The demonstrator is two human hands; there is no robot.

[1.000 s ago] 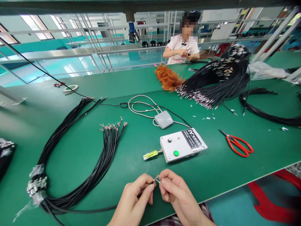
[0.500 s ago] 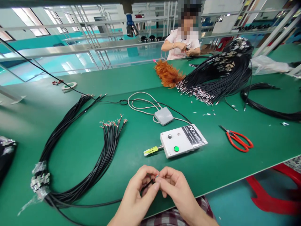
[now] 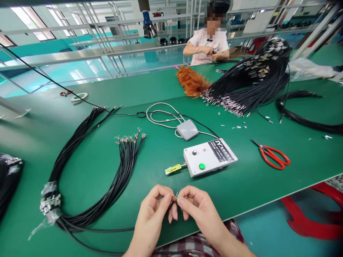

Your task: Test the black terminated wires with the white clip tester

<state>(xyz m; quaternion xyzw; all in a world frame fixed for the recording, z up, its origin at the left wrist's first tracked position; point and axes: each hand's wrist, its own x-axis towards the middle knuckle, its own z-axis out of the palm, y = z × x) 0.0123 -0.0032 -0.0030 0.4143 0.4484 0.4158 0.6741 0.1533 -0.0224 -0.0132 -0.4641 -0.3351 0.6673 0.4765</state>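
Note:
My left hand (image 3: 154, 210) pinches the end of a black cable (image 3: 107, 230), whose thin coloured wires (image 3: 175, 196) stick out between my hands. The fingers of my right hand (image 3: 197, 205) are pressed together at those wires; whether they grip one is too small to tell. Beyond my hands lies a white box (image 3: 197, 167) with a green button and a yellow-green clip (image 3: 173, 169) on its left side. At the left, a bundle of black cables (image 3: 107, 198) curves round, its stripped ends fanned out.
Red-handled cutters (image 3: 274, 157) lie at the right. Behind the box are a grey pedal (image 3: 187, 129), an orange duster (image 3: 193, 82) and a large cable pile (image 3: 249, 82). A person (image 3: 207, 44) works across the table (image 3: 150, 150). A red stool (image 3: 308, 221) stands below the edge.
My hands have drawn slightly apart at the wires, which now show between them. My left hand has moved a little left. The view has shifted slightly.

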